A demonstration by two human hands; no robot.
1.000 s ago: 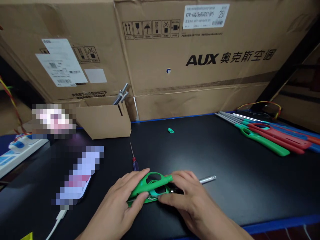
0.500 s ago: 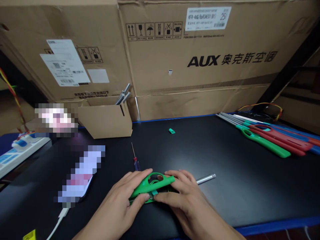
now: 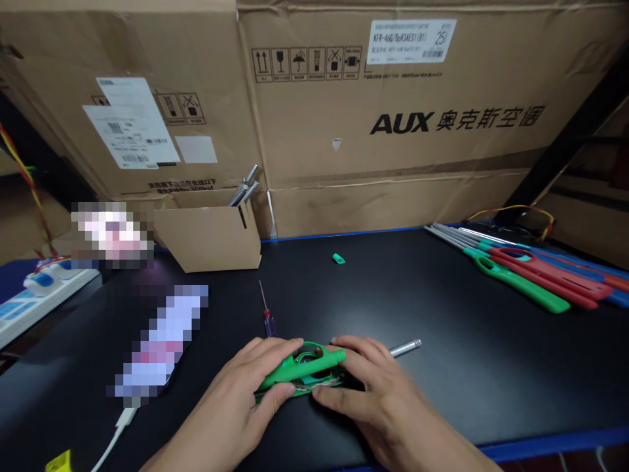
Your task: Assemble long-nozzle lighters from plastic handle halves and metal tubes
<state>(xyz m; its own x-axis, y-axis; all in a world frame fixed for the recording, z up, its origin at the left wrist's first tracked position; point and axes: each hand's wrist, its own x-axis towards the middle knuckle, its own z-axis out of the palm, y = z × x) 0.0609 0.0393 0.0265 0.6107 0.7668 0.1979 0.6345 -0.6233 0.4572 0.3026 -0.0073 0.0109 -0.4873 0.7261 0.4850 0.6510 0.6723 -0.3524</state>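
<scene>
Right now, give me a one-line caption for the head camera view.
Left hand and right hand clamp a green lighter on a black bench, beside a screwdriver.

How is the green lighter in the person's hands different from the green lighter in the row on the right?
The held green lighter is gripped between the left hand and right hand, while the row's green lighter lies flat on the black bench beside other lighters. The held one shows thin wire along its lower edge and no metal tube; the row's one shows no wire and seems to keep a metal tube. Both are bright green plastic with looped handles.
</scene>
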